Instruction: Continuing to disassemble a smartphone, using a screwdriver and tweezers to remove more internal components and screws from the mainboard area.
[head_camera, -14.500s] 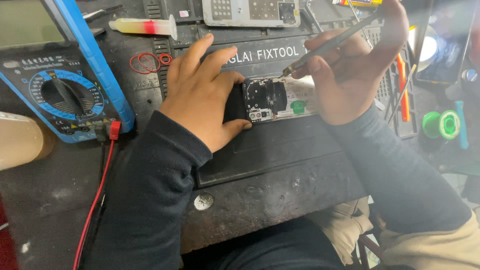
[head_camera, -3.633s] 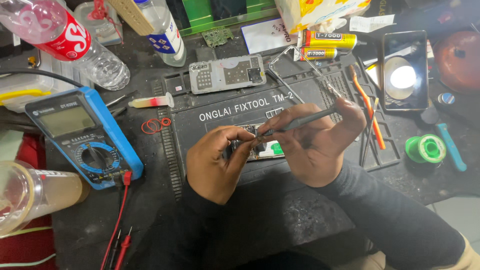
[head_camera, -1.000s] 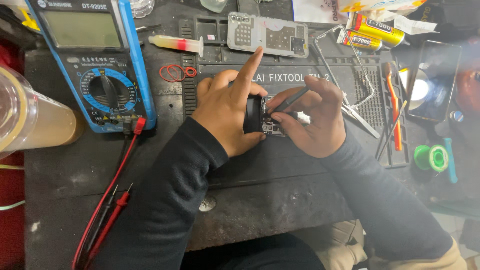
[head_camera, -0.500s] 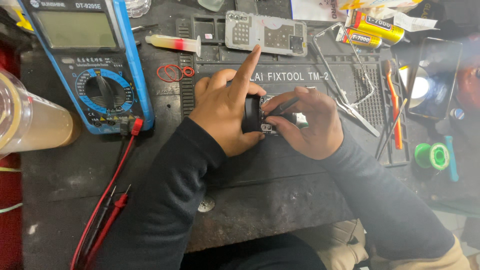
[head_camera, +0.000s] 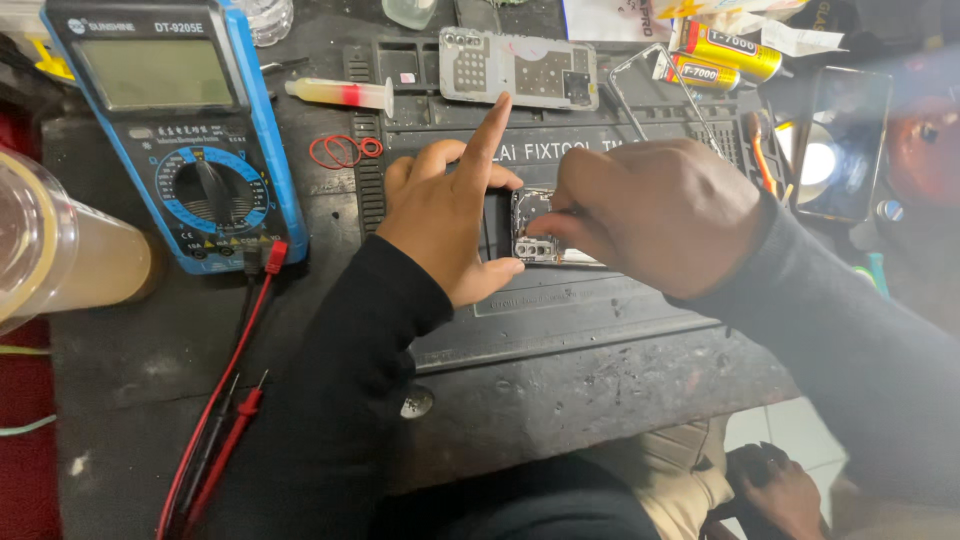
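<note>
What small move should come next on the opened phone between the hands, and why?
Probably keep the left hand steady while the right hand works with small motions only. The left hand grips the opened phone at its edge on the black repair mat, index finger raised, and the right-hand fingertips press on the exposed part near the camera end. Whether it holds a tool is hidden.

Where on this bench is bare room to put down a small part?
Bare patches: the mat just below the phone, and the worn bench in front of it. Crowded: the back row, with meter, syringe, board and glue tubes.
</note>
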